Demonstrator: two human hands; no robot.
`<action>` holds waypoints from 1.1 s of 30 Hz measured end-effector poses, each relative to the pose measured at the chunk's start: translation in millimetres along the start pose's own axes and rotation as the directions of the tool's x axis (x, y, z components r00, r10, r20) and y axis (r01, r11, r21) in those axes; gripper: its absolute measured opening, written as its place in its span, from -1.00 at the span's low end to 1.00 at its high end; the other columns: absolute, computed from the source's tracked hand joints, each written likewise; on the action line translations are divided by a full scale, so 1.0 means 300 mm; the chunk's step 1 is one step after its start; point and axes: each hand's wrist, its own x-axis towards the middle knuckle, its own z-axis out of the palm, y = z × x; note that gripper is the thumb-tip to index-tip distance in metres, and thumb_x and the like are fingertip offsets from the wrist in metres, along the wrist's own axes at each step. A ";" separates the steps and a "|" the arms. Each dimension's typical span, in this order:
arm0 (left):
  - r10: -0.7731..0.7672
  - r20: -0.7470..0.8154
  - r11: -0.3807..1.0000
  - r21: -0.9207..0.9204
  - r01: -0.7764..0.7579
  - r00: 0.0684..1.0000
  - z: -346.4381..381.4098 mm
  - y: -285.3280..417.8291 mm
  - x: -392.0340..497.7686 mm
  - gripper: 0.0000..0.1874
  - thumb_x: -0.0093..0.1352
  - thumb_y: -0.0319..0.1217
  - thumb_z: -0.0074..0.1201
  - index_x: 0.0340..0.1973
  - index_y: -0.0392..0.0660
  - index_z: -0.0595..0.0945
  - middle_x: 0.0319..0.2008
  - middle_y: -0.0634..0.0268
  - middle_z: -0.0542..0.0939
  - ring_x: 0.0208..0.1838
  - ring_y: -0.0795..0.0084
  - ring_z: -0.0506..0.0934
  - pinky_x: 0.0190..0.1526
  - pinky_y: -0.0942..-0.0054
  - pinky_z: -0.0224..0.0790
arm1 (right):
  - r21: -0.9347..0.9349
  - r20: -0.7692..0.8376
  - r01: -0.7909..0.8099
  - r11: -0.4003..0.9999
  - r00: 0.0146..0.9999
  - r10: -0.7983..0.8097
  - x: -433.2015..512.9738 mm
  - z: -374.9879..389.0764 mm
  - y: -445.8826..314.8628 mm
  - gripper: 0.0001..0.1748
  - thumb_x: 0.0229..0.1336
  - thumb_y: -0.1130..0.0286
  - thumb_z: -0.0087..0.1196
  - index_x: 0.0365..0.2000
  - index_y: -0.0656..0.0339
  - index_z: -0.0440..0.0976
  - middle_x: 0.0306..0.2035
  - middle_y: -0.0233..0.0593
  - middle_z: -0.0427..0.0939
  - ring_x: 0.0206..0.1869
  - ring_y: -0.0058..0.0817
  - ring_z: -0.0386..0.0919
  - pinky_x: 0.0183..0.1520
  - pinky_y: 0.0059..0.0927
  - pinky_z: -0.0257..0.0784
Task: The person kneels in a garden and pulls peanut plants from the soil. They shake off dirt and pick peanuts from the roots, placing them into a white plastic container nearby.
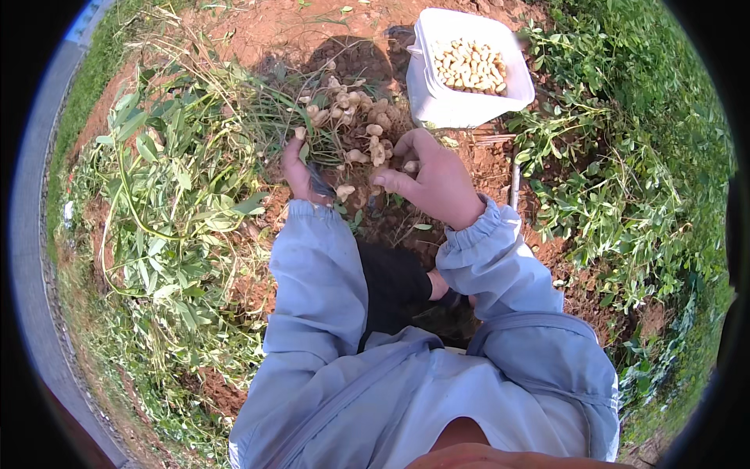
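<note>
A pulled-up peanut plant [328,126], with a cluster of soil-dusted peanut pods [375,146] at its roots, is in front of me. My left hand [302,173] holds the plant from the left, its thumb up beside a pod and its other fingers hidden under the stems. On the right of the cluster is my right hand [439,182], fingers curled and thumb pointing left. A single peanut pod [412,166] shows within its curl, between thumb and forefinger. Another loose pod [344,191] is near my left wrist.
A white plastic bucket [425,94] with picked peanuts [469,67] stands beyond my right hand. A thin pale rod [515,179] stands below it. Uprooted plants [158,234] lie left on reddish soil; leafy plants [615,176] spread right. A paved road [35,205] borders the far left.
</note>
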 end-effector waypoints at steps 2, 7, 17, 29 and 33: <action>0.016 -0.030 0.994 0.104 -0.013 0.999 0.030 -0.001 -0.026 -0.55 0.34 -0.21 -0.13 0.04 -0.24 0.45 -0.04 0.05 0.53 -0.05 0.14 0.55 0.01 0.14 0.45 | -0.130 -0.016 -0.026 0.991 1.000 0.024 0.025 0.015 -0.010 -0.61 0.02 0.12 0.18 -0.34 0.24 0.38 -0.56 -0.11 0.50 -0.46 -0.20 0.55 -0.44 -0.29 0.41; -0.007 -0.055 1.000 0.022 0.008 0.998 0.014 -0.004 -0.021 -0.56 0.34 -0.25 -0.11 0.04 -0.27 0.44 -0.07 0.02 0.55 -0.07 0.15 0.57 -0.02 0.18 0.49 | -0.115 -0.108 0.070 0.991 0.991 -0.082 0.037 0.026 0.028 -0.61 0.00 0.10 0.17 -0.34 0.21 0.40 -0.59 -0.11 0.51 -0.50 -0.12 0.54 -0.44 -0.20 0.41; 0.070 -0.097 0.988 0.146 -0.055 0.993 -0.091 -0.033 0.037 -0.63 0.32 -0.30 -0.08 -0.06 -0.30 0.51 -0.19 0.07 0.60 -0.20 0.20 0.61 -0.15 0.23 0.55 | -0.274 -0.062 0.124 0.954 0.987 -0.147 0.047 0.018 0.027 -0.60 0.09 0.12 0.10 -0.30 0.30 0.38 -0.51 -0.10 0.56 -0.46 -0.22 0.58 -0.42 -0.26 0.44; 0.068 -0.106 0.996 0.058 -0.062 0.992 0.021 0.005 -0.017 -0.62 0.31 -0.28 -0.10 -0.07 -0.28 0.53 -0.20 0.09 0.61 -0.21 0.25 0.61 -0.14 0.26 0.53 | 0.708 0.290 -0.387 0.591 0.922 0.256 -0.107 0.035 0.124 -0.67 0.19 0.23 0.02 -0.21 0.32 0.39 -0.41 -0.30 0.49 -0.56 -0.64 0.36 -0.60 -0.64 0.20; 0.022 -0.065 1.000 0.011 -0.021 0.998 0.041 0.003 -0.040 -0.59 0.32 -0.24 -0.11 -0.01 -0.23 0.50 -0.11 0.10 0.57 -0.10 0.18 0.58 -0.03 0.18 0.47 | 0.359 0.120 -0.276 0.892 0.961 0.249 -0.077 0.115 0.124 -0.60 0.08 0.17 0.17 -0.30 0.37 0.46 -0.48 -0.22 0.51 -0.47 -0.51 0.45 -0.33 -0.46 0.39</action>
